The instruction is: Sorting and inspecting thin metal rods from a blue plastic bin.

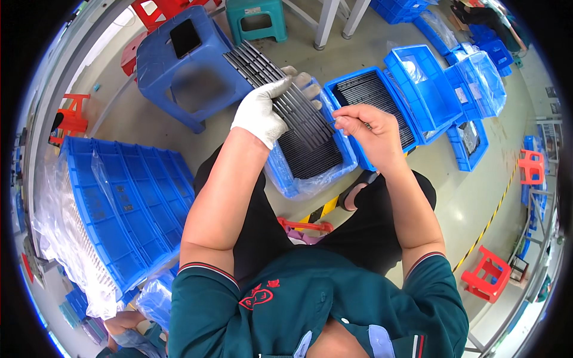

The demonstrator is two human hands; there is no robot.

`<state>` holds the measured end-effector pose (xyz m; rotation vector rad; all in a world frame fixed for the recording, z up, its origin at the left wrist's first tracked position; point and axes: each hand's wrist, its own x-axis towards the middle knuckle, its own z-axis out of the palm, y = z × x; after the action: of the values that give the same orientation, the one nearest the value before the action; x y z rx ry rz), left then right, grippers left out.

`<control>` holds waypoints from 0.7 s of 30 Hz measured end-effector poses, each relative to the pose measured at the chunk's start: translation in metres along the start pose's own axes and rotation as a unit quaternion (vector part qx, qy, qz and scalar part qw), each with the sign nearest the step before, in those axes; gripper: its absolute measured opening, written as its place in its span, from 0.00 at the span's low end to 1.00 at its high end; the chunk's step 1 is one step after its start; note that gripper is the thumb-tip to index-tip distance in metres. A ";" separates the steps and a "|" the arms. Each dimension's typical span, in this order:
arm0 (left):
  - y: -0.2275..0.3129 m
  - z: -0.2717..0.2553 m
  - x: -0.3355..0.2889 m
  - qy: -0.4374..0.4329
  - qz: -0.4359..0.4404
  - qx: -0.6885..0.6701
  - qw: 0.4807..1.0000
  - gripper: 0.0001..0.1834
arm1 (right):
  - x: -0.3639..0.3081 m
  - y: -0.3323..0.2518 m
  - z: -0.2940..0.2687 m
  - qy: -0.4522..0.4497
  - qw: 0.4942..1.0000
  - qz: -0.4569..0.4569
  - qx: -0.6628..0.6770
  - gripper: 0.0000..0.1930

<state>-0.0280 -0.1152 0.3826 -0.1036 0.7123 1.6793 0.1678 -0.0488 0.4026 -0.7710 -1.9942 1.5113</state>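
My left hand (261,116), in a white glove, grips a flat bundle of thin dark rods (303,118) that slants from upper left to lower right. My bare right hand (377,132) is closed in a pinch at the lower right end of the bundle. Whatever is between its finger and thumb is too small to make out. Below the bundle stands a blue bin (348,154) lined with clear plastic, with many more dark rods in it. To its right, a second blue bin (341,80) also holds rows of dark rods.
A blue stool (155,65) carries a dark flat phone-like object (185,39). Stacked blue crates (113,197) rise at my left. More blue bins (433,101) stand at the right. A red stool (486,274) and a green stool (258,18) are on the floor.
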 end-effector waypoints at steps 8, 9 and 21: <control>-0.006 0.007 -0.003 0.056 0.014 0.026 0.998 0.10 | 0.004 -0.001 0.004 0.036 0.888 -0.306 -0.342 0.05; -0.005 0.007 -0.003 0.059 0.011 0.027 0.998 0.10 | 0.004 0.000 0.003 0.035 0.888 -0.307 -0.341 0.05; -0.004 0.002 -0.002 0.042 0.001 0.030 0.999 0.09 | 0.007 0.004 0.000 -0.027 0.903 -0.285 -0.319 0.03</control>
<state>-0.0229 -0.1162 0.3833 -0.1318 0.8258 1.6625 0.1638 -0.0430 0.3997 -0.3065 -2.4936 0.5435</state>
